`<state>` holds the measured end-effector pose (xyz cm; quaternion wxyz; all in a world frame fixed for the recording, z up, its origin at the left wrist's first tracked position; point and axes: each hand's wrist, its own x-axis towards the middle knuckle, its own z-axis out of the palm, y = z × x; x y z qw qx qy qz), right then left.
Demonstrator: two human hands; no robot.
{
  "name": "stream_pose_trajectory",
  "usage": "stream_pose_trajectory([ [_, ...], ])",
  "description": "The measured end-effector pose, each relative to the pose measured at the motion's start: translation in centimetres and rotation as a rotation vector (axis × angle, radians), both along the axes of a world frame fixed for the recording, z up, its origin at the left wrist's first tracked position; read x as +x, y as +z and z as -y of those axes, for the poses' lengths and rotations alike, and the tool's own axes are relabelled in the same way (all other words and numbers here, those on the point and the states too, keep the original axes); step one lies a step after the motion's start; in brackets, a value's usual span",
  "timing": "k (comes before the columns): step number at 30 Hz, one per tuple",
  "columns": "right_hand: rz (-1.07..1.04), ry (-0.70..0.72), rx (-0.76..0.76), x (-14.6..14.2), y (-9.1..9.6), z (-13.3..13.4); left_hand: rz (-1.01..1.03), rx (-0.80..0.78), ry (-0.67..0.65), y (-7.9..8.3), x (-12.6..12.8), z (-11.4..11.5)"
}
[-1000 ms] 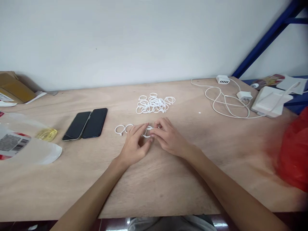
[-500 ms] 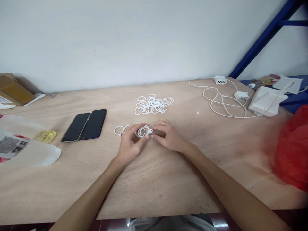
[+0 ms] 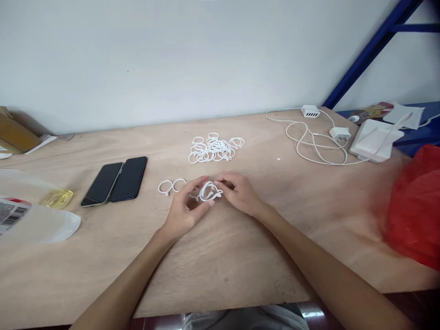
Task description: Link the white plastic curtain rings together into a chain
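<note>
White plastic curtain rings (image 3: 200,192), two or more overlapping, stand tilted between my hands just above or on the tabletop. The thumb and forefinger of my left hand (image 3: 184,208) curve around them from below and above. At their right edge, near the small eyelets, my right hand (image 3: 239,192) pinches with its thumb and fingertips. How many rings are gripped is hard to make out. Left of my left hand lie two single rings, one ring (image 3: 165,187) with its eyelet toward me and another ring (image 3: 179,184) beside it. Farther back is a loose pile of rings (image 3: 215,149).
Two dark phones (image 3: 129,178) lie side by side at left, near a clear plastic bag (image 3: 62,224) and a yellow coil (image 3: 57,198). White cables (image 3: 302,153) and a charger (image 3: 310,111) sit at back right. A red bag (image 3: 415,211) is at the right edge.
The rings between my hands have turned and tilted, with their eyelets now lower right. My right fingers have shifted to the rings' upper right edge. The view has swung slightly right.
</note>
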<state>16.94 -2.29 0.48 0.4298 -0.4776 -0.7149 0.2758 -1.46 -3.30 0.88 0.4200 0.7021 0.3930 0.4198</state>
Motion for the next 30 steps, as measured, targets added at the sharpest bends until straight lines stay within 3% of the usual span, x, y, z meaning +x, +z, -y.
stream_pose_trajectory([
  [9, -0.004, 0.03, 0.032, 0.0, -0.3, -0.1, 0.097, -0.096, -0.043, 0.6, 0.4, 0.1],
  [16, -0.101, -0.135, -0.032, 0.3, 0.2, 0.0, -0.029, -0.011, 0.115, 0.8, -0.3, -0.6],
  [22, -0.071, -0.316, 0.062, 1.2, -0.1, -0.5, -0.12, 0.065, 0.344, 0.5, -1.1, -1.4],
  [27, -0.001, -0.494, 0.083, 2.1, -0.4, -1.2, -0.077, 0.11, 0.33, 0.3, -0.9, -1.3],
  [30, -0.042, -0.451, 0.108, 1.4, 0.0, -0.7, -0.046, 0.161, 0.282, 0.3, -0.5, -0.9],
])
